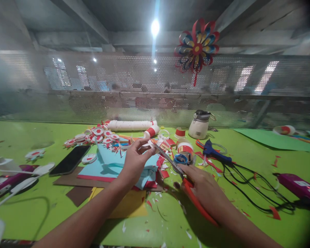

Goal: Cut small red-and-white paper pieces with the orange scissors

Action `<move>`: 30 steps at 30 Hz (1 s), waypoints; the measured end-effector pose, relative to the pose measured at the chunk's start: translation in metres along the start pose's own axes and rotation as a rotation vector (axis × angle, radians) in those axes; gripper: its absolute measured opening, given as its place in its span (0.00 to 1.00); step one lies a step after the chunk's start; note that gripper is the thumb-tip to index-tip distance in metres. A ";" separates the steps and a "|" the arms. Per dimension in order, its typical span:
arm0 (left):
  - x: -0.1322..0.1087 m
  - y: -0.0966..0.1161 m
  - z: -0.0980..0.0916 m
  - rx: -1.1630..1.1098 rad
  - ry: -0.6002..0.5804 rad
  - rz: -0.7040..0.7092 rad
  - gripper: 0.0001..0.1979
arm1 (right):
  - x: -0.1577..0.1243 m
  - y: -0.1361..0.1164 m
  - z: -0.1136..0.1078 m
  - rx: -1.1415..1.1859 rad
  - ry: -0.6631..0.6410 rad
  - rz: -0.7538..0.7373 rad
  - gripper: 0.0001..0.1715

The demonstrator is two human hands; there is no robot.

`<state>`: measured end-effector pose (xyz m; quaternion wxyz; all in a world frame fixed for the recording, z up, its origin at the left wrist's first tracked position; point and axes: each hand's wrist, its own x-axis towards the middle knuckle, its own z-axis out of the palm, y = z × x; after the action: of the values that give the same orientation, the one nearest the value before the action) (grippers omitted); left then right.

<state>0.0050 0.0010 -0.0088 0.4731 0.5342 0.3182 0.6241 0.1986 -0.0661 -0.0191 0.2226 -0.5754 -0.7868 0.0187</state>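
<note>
Between thumb and fingers, my left hand [137,156] pinches a small white paper piece [149,144]. My right hand [200,182] grips the red handles of a pair of scissors [172,162], whose blades reach up and left to the paper. Whether the blades are parted I cannot tell. Under and beside my left hand lies a stack of light blue paper [103,168]. Past the scissors stand cut paper cups [185,148] in red and white, with a blue tape roll [181,158] in front of them. Red and white scraps lie around the blades.
A pile of red-and-white paper rings [98,131] and a phone [70,160] are on the left. Farther back are stacked white cups [131,125] and a flask [198,125]. A blue glue gun [214,151] with black cord and purple power strip [299,186] occupy the right.
</note>
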 end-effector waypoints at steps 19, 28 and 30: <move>-0.001 -0.001 0.001 -0.063 -0.005 -0.008 0.19 | -0.001 0.001 0.003 0.038 0.021 -0.035 0.23; -0.001 0.001 0.002 -0.017 0.020 -0.025 0.19 | 0.000 0.002 0.001 -0.045 0.003 0.002 0.24; -0.001 0.002 0.002 -0.016 0.013 -0.026 0.19 | 0.000 0.001 0.001 -0.052 0.000 0.004 0.25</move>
<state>0.0063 -0.0008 -0.0073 0.4833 0.5222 0.3231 0.6240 0.1993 -0.0656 -0.0208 0.2074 -0.5826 -0.7858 -0.0012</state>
